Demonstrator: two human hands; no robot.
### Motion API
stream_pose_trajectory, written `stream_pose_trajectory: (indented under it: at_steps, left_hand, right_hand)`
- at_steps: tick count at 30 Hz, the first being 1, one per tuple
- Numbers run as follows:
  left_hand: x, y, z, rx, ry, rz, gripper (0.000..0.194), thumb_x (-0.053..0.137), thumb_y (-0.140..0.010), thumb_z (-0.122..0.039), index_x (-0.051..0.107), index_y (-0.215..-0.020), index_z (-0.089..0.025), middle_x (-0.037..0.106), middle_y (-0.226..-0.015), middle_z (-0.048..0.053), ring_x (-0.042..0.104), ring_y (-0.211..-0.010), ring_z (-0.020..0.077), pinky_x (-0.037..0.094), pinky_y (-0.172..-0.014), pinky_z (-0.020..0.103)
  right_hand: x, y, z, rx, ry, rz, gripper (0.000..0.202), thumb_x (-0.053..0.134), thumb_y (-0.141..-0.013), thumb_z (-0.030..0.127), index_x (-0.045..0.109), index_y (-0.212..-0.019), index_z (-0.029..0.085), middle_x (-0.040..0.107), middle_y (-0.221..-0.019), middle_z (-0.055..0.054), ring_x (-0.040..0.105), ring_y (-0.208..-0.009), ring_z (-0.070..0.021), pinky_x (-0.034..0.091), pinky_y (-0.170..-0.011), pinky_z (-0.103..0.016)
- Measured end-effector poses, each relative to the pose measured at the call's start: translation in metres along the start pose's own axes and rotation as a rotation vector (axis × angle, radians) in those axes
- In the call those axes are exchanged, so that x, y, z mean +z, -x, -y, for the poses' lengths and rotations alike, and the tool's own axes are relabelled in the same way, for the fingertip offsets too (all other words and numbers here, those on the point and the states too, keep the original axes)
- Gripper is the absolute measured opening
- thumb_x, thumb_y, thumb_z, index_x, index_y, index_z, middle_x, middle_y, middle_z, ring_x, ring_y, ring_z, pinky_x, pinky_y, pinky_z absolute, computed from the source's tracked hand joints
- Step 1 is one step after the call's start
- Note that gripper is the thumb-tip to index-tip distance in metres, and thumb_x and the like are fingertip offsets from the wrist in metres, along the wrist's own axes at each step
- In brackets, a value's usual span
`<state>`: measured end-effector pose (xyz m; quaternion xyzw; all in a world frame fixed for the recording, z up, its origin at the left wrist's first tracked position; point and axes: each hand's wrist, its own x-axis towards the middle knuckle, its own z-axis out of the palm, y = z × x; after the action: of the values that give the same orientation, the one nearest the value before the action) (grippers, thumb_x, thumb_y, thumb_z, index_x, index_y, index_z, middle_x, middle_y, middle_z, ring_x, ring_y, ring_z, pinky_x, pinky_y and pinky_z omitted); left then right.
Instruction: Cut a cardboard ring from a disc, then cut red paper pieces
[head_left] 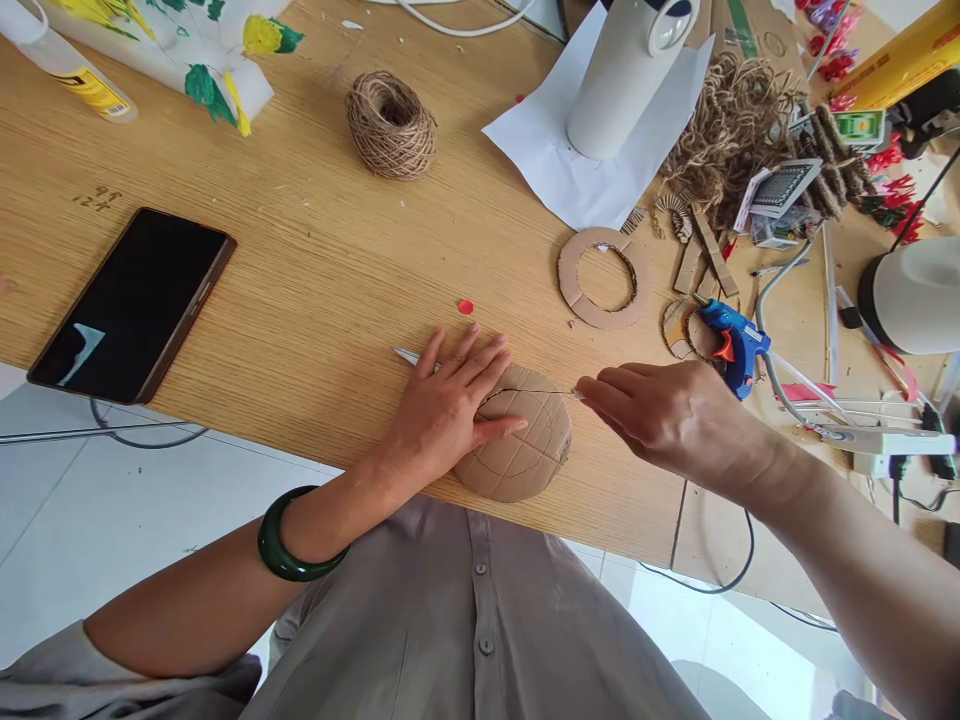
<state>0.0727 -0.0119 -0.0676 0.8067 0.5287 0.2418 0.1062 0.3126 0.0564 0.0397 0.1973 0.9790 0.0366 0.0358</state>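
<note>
A round corrugated cardboard disc (pixel 517 465) lies flat near the front edge of the table, with a circle drawn on it and lines crossing its face. My left hand (pixel 442 410) rests spread on the disc's left part, thumb across its top, holding nothing. From under those fingers a pale pointed tip (pixel 406 355) sticks out; the rest of it is hidden. Just right of the disc, my right hand (pixel 660 410) is closed in a pinch. A thin dark line runs from its fingertips to the disc; whether it is a blade or a strand I cannot tell.
A cardboard ring (pixel 570 275) and blue glue gun (pixel 742 350) lie beyond my right hand. Farther back are a twine ball (pixel 401 145), a white bottle (pixel 611 90) on paper (pixel 525 165), and tangled twine (pixel 720 130). At left lies a phone (pixel 135 300).
</note>
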Motion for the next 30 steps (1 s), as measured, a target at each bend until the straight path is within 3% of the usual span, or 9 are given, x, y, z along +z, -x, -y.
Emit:
stream_pose_trajectory:
  at_steps: [5,11,26,30]
  left_hand:
    - [-0.002,-0.001,-0.001,0.001,-0.019,0.031,0.066,0.051,-0.093,-0.057,0.047,-0.143,-0.014,0.051,-0.148,0.011,0.039,-0.142,0.0329,0.023,-0.119,0.057]
    - [-0.006,-0.002,-0.004,-0.017,-0.038,0.072,0.066,0.048,-0.094,-0.057,0.047,-0.143,-0.013,0.048,-0.15,0.011,0.037,-0.143,0.0335,0.021,-0.12,0.057]
    - [-0.007,-0.003,-0.005,-0.022,-0.053,0.077,0.065,0.048,-0.094,-0.058,0.048,-0.143,-0.015,0.048,-0.15,0.01,0.038,-0.143,0.033,0.018,-0.121,0.056]
    - [-0.007,-0.002,-0.006,-0.019,-0.054,0.076,0.064,0.05,-0.094,-0.056,0.048,-0.142,-0.014,0.048,-0.15,0.01,0.037,-0.143,0.0336,0.02,-0.121,0.056]
  right_hand:
    - [-0.023,0.01,-0.005,0.096,-0.062,-0.066,0.026,0.046,-0.099,0.02,0.063,-0.078,0.017,0.06,-0.06,-0.001,0.048,-0.052,-0.0122,0.023,-0.048,-0.031]
    - [-0.01,0.011,0.02,0.221,-0.09,-0.071,0.029,0.045,-0.097,0.018,0.062,-0.074,0.018,0.058,-0.056,0.001,0.047,-0.049,-0.0105,0.023,-0.046,-0.029]
    - [-0.008,0.008,0.022,0.184,-0.106,-0.03,0.03,0.043,-0.097,0.014,0.061,-0.073,0.016,0.053,-0.056,0.0,0.04,-0.048,-0.0101,0.02,-0.047,-0.028]
    - [-0.015,0.0,0.019,0.161,-0.075,0.066,0.028,0.042,-0.093,0.01,0.056,-0.069,0.017,0.046,-0.052,0.002,0.03,-0.047,-0.0101,0.016,-0.048,-0.029]
